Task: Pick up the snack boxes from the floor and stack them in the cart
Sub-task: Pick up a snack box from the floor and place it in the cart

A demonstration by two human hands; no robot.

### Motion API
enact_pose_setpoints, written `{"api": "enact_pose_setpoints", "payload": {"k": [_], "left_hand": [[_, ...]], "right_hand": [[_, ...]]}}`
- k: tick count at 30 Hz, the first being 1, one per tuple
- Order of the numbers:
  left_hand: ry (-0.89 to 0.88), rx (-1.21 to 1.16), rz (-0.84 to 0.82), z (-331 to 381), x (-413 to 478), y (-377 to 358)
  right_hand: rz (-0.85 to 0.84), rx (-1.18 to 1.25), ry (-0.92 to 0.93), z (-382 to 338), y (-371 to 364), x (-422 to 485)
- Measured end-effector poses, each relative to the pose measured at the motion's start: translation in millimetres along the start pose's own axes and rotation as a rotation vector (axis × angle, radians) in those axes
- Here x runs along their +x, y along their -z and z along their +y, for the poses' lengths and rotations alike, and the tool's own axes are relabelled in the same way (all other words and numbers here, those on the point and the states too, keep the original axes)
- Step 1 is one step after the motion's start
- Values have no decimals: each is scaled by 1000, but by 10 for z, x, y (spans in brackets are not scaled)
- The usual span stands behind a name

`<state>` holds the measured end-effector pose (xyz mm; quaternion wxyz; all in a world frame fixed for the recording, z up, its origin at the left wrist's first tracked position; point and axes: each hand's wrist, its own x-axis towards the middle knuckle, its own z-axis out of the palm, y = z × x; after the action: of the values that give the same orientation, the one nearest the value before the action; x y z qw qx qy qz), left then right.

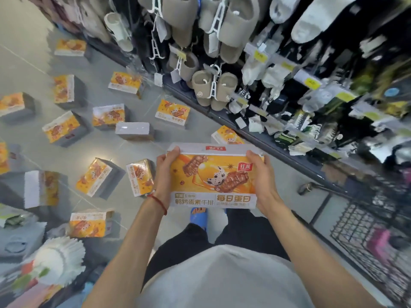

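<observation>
Grey glossy tiled shop floor (33,54), aisle beside a dark display rack (289,138) running diagonally along the right. Hung on it: beige slippers (213,90) on white hangers, white slippers higher up, packs of socks (275,76) with yellow price tags farther right. Strewn over the floor at left and centre: many orange-and-white snack boxes (173,112), mostly apart, some flat, some on edge, one grey-sided box (135,131) with no print showing. One more close to the rack base, just beyond the hands. At centre, held snack box (213,176) up off the floor, printed face up, left of the black wire cart (364,230) at lower right, not in it. Gripped at its left end by left hand (164,172), thumb on the top edge, red string bracelet (159,202) on that wrist. Gripped at its right end by right hand (262,174), thumb on top, fingers underneath. Below: blue slipper (199,215), black trousers, grey shirt (222,276). White pleated stack (60,256) at lower left, blurred, kind unclear.
</observation>
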<state>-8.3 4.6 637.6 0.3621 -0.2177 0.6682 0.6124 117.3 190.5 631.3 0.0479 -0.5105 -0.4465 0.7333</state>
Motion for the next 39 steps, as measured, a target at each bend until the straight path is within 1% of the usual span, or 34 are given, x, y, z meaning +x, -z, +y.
{"api": "enact_pose_setpoints", "payload": {"k": [3,8,11,15,21,29,34,39], "left_hand": [[-17,122,-92,-37,-74,-92],[34,166,-299,-137,-306,-464],[-27,275,-341,-270,-489,-793],[-50,376,-465,-558,-743,-1310],[-63,443,-554,-1204,-1414,-2118],[-124,473,-652,-2125,-2347,-3147],[-154,485,-745,-2378,-2715,-3771],[-190,535,-834,-2502,-2829,-4433]], "right_hand": [[103,93,11,177,176,-281],[246,272,56,410,627,-676],[341,327,103,494,987,-880],[426,396,149,595,1573,-1184],[493,486,209,757,2674,-1624],[541,516,306,904,4200,-2177],[581,523,351,869,4890,-2267],[624,584,348,723,5434,-2183]]}}
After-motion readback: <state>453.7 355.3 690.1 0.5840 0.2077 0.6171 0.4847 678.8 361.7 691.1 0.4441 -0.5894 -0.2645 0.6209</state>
